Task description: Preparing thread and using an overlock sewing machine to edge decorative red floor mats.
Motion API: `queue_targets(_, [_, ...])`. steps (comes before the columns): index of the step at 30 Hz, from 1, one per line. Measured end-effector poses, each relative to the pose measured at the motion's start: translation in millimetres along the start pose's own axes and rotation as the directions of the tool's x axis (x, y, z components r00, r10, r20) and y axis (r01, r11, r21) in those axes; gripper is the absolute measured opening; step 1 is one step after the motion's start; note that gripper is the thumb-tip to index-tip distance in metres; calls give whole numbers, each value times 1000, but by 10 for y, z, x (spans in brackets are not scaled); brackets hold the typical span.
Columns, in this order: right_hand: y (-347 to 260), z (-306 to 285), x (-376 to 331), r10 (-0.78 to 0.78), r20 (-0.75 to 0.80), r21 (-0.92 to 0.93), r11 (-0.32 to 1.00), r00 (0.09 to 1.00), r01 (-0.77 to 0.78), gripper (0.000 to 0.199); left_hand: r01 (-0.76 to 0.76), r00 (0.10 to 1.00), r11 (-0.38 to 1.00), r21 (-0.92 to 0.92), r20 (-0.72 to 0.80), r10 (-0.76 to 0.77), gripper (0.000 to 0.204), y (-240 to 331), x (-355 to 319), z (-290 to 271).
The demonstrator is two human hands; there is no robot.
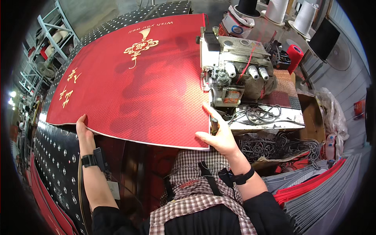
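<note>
A large red doormat with gold ornaments and a pale edge lies across the table. Its right edge runs along the overlock sewing machine, at the needle end. My left hand pinches the near edge toward the left, thumb on top and fingers hidden beneath. At the near right corner my right hand grips the edge, thumb on the mat's face and index finger reaching up along the side toward the machine. The other right fingers are partly hidden. Red thread runs down the machine's front.
Thread cones stand behind the machine, with a red cone nearer. A black studded table extends left. Tangled trimmings fill a box at right. Stacked grey and red mats lie at lower right.
</note>
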State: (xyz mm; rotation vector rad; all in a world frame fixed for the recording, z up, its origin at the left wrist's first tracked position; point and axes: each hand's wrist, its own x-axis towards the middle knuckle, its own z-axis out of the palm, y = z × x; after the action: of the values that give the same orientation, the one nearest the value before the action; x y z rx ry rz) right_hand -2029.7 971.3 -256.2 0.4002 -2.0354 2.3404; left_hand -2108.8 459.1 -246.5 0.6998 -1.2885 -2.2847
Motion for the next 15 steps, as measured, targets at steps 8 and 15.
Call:
queue_targets(8, [38, -36, 205, 119, -158, 137, 986, 980, -98, 53, -76, 996, 994, 72, -41, 79, 26, -91, 290, 693])
queue_targets(15, [112, -44, 399, -81, -229, -263, 965, 970, 18, 33, -110, 990, 990, 93, 100, 101, 26, -225, 794, 1007])
